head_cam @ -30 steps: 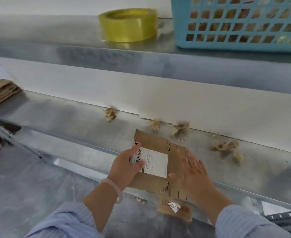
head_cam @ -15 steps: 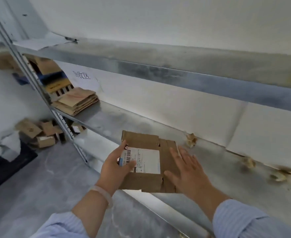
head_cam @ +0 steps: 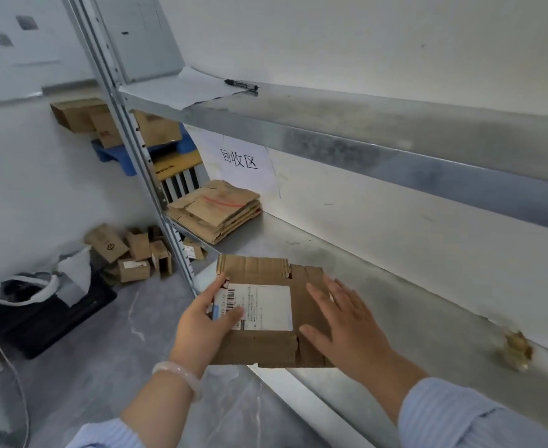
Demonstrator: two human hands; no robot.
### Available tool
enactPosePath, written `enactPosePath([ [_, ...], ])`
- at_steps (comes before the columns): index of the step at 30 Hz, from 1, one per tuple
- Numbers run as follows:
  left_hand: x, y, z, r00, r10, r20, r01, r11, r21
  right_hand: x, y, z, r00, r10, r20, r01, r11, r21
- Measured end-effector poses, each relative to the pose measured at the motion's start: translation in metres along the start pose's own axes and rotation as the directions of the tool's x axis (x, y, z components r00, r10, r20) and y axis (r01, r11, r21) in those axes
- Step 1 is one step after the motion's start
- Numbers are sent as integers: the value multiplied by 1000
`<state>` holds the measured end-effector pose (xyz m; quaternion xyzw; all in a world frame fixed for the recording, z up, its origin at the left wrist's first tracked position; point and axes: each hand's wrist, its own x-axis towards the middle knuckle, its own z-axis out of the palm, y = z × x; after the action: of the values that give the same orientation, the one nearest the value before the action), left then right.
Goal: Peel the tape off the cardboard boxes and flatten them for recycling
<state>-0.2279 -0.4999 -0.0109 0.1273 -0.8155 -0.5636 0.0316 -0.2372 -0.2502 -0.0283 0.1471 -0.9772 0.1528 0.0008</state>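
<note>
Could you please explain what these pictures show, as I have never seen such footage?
No machine here: one camera worn on a person's head looks down at their bare hands. The left hand grips a flattened box by its edge, thumb on the white label; the right hand lies flat on it, fingers straight. The box is over the front edge of a metal shelf. Farther back lies a stack of flattened cardboard; a wad of tape sits to the right.
</note>
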Motion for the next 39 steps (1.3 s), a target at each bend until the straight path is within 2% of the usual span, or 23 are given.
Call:
enactPosePath([
  [9,150,9,-66,998,-36,-51,37,999,25,171,-42,8,994,-104,-33,103,994,-17],
  [17,262,-3,-103,999,-46,-28,46,999,-8,266,-64,22,995,-64,-77,65,998,9],
  [21,331,-9,-118,997,-30,74,27,999,32,296,-71,34,990,24,-137,-25,1000,-7],
  [24,388,-9,-129,986,23,168,-40,994,98,315,-84,48,978,121,-172,-123,992,-4],
  [30,493,-21,-143,923,69,378,-148,972,183,349,-125,68,931,272,-244,-291,956,-44],
  [33,531,-32,-131,880,111,463,-293,892,343,359,-140,73,894,363,-262,-386,921,-40],
  [34,538,-36,-125,867,121,484,-358,827,435,359,-144,74,882,392,-261,-413,910,-29],
  [36,540,-39,-114,850,179,496,-486,630,605,359,-153,78,863,432,-261,-454,891,-27],
  [37,536,-39,-111,828,251,501,-550,532,643,358,-158,80,857,448,-256,-471,881,-37],
  [39,522,-36,-107,735,379,562,-678,422,602,357,-164,83,849,470,-241,-494,868,-48],
])
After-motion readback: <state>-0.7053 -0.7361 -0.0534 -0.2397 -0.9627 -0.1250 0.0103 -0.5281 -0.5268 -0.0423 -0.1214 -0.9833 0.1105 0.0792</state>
